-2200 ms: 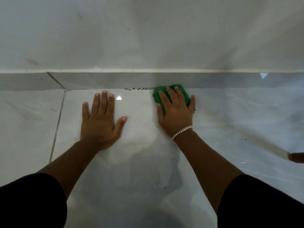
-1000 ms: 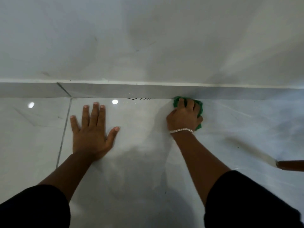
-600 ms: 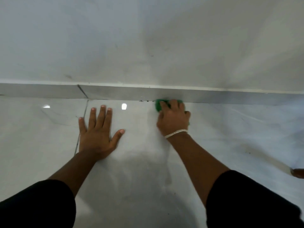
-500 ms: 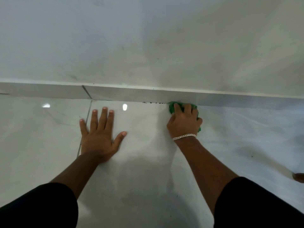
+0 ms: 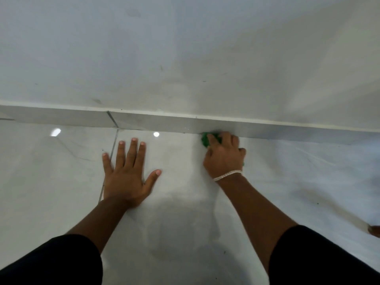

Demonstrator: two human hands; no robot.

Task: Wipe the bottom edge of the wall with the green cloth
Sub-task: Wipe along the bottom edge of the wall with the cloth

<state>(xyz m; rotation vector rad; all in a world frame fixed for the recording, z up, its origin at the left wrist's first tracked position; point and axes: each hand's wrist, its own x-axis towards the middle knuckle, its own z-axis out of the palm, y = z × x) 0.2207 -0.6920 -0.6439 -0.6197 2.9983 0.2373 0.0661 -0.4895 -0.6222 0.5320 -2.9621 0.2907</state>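
My right hand (image 5: pixel 224 156) is curled over the green cloth (image 5: pixel 205 139) and presses it against the grey skirting tile (image 5: pixel 164 123) at the foot of the white wall (image 5: pixel 185 58). Only a small bunch of cloth shows past my fingers; the rest is hidden under the hand. A silver bracelet circles that wrist. My left hand (image 5: pixel 128 171) lies flat on the glossy floor, fingers spread, holding nothing.
The floor is pale polished tile (image 5: pixel 185 223) with a grout line (image 5: pixel 112 153) under my left hand's edge. A brown object (image 5: pixel 374 231) pokes in at the right edge. Dark marks sit along the skirting's base left of the cloth.
My right hand has slid the cloth back and forth along the skirting, now slightly left of half a second ago. My left hand stays planted.
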